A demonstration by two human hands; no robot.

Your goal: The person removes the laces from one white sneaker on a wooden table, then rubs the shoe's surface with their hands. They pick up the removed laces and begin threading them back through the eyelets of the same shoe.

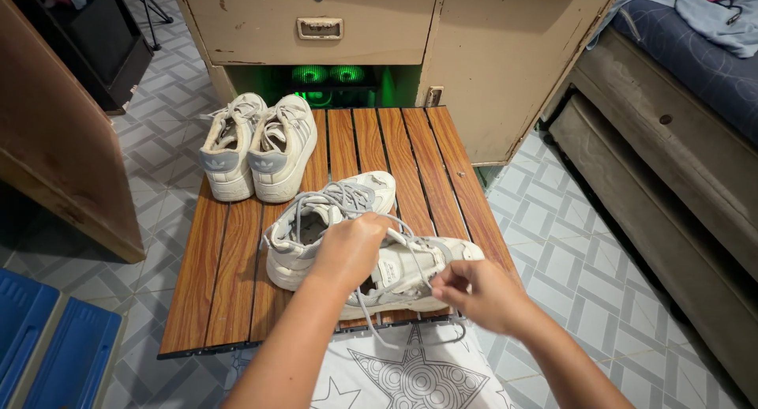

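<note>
A low wooden slat table [229, 275] carries two pairs of worn white sneakers. One pair [257, 144] stands side by side at the far left, heels toward me. Nearer me lie a sneaker [332, 208] with loosened grey laces and a second sneaker [418, 271] in front of it. My left hand [351, 247] rests on the opening of the near sneaker and pinches a white lace [399, 235]. Just right of that sneaker, my right hand [478, 294] pulls another part of the lace taut.
A beige cabinet [474, 54] with a drawer stands behind the table, with green light glowing beneath it. A bed frame [671, 164] runs along the right. A wooden panel [55, 156] leans at left. Blue crates [47, 346] sit at bottom left. Patterned cloth [410, 369] covers my lap.
</note>
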